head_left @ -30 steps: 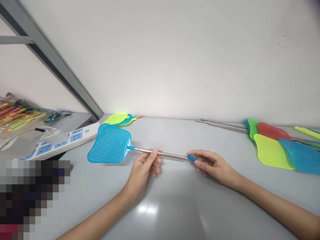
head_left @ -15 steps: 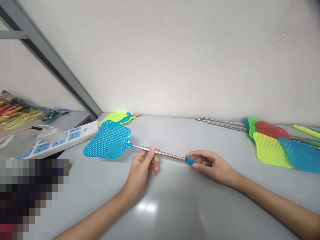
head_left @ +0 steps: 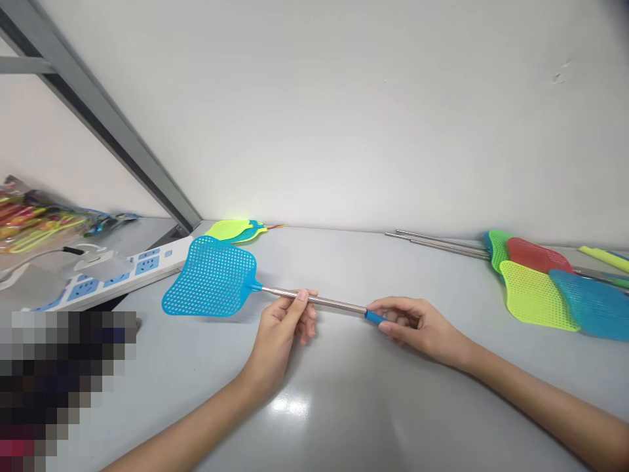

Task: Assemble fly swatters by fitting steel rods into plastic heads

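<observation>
Blue swatter (head_left: 211,278) is seemingly being steadied, its shaft (head_left: 339,304) grasped by the left hand (head_left: 285,324), its end sleeve (head_left: 374,317) by the right hand (head_left: 420,326).

Behind the back edge of the desk (head_left: 344,406) rises the wall (head_left: 368,131); along that edge, left of centre, overlap two flat pieces (head_left: 228,229). Before them the swatter (head_left: 211,278) points head leftward, its rod across the left hand (head_left: 285,318), the grip (head_left: 374,317) at its right end in the right hand (head_left: 413,321). Toward the left edge lies the power strip (head_left: 171,255), packets (head_left: 34,223) behind; toward the right edge, piled swatter heads (head_left: 535,298)
</observation>
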Demonstrator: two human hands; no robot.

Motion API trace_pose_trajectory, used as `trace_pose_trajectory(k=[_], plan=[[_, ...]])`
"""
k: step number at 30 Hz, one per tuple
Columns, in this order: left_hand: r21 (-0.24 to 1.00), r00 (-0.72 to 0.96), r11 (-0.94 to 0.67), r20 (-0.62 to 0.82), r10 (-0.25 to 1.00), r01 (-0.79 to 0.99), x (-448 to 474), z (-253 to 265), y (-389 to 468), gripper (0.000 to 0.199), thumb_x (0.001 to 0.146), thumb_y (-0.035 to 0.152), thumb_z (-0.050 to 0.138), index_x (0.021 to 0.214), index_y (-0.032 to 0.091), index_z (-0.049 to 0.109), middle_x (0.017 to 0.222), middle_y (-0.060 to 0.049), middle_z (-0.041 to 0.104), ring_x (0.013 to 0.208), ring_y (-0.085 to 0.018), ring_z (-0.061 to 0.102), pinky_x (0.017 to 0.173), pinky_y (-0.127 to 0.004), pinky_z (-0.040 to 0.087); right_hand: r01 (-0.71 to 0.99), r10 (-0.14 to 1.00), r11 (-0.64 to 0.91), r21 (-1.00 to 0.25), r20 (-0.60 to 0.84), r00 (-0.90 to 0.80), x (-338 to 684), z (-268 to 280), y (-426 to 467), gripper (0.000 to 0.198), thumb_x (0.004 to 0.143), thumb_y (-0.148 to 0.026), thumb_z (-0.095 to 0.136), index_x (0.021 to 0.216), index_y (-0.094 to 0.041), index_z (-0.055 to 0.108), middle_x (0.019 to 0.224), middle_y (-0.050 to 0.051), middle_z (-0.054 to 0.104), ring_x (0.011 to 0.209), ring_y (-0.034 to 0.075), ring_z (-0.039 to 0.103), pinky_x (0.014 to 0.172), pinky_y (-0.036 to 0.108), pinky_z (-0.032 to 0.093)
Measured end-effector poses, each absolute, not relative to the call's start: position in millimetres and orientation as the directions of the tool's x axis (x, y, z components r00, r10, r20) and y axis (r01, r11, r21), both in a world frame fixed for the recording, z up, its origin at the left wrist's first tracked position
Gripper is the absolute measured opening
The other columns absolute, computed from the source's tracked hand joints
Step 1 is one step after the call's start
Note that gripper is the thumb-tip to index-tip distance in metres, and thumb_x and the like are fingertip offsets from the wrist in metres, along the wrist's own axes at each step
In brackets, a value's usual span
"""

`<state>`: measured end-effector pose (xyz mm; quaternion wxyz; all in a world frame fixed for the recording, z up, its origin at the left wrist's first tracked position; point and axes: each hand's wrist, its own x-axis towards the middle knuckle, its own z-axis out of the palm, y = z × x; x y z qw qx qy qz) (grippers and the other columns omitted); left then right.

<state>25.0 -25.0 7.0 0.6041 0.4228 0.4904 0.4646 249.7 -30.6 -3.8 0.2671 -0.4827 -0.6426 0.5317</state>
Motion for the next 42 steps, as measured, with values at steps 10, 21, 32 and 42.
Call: trace_pose_trajectory(k=[10, 21, 32, 42], plan=[[0.97, 0.11, 0.207, -0.193, 0.975, -0.129, 23.1, 5.5, -25.1, 0.03, 0.078, 0.036, 0.046, 0.096, 0.014, 0.056, 0.062, 0.001, 0.048, 0.048, -0.005, 0.042, 0.041, -0.017, 0.033, 0.312, 0.904, -0.042, -0.949, -0.169, -0.393, 248.5, -2.8, -31.0, 0.033, 0.073, -0.037, 0.054, 0.102, -0.021, 0.057, 0.062, -0.001, 0.051, 0.051, 0.006, 0.044, 0.047, 0.018, 0.035], [0.966, 0.132, 0.23, -0.214, 0.968, -0.119, 22.1, 4.4, -25.0, 0.031, 0.076, 0.037, 0.048, 0.094, 0.013, 0.058, 0.059, 0.001, 0.049, 0.047, -0.006, 0.042, 0.041, -0.018, 0.033, 0.271, 0.902, -0.072, -0.96, -0.178, -0.393, 249.5, -3.5, -30.8, 0.035, 0.073, -0.037, 0.054, 0.102, -0.019, 0.056, 0.064, 0.0, 0.052, 0.053, 0.008, 0.046, 0.049, 0.02, 0.039], [0.969, 0.136, 0.23, -0.218, 0.966, -0.084, 22.1, 3.1, -24.8, 0.028, 0.076, 0.037, 0.048, 0.087, 0.014, 0.059, 0.055, 0.002, 0.047, 0.045, -0.006, 0.043, 0.041, -0.018, 0.033, 0.294, 0.898, -0.073, -0.953, -0.191, -0.396, 251.1, -5.0, -31.6, 0.035, 0.073, -0.038, 0.054, 0.102, -0.019, 0.056, 0.065, 0.001, 0.052, 0.054, 0.008, 0.045, 0.048, 0.02, 0.037], [0.981, 0.155, 0.191, -0.192, 0.969, 0.02, 24.7, 4.6, -28.6, 0.031, 0.077, 0.037, 0.047, 0.092, 0.012, 0.057, 0.054, 0.001, 0.048, 0.046, -0.007, 0.043, 0.043, -0.019, 0.034, 0.329, 0.895, -0.063, -0.942, -0.199, -0.4, 251.0, -6.0, -32.2, 0.033, 0.073, -0.038, 0.054, 0.1, -0.019, 0.057, 0.058, -0.002, 0.046, 0.048, 0.005, 0.037, 0.044, 0.019, 0.03]])
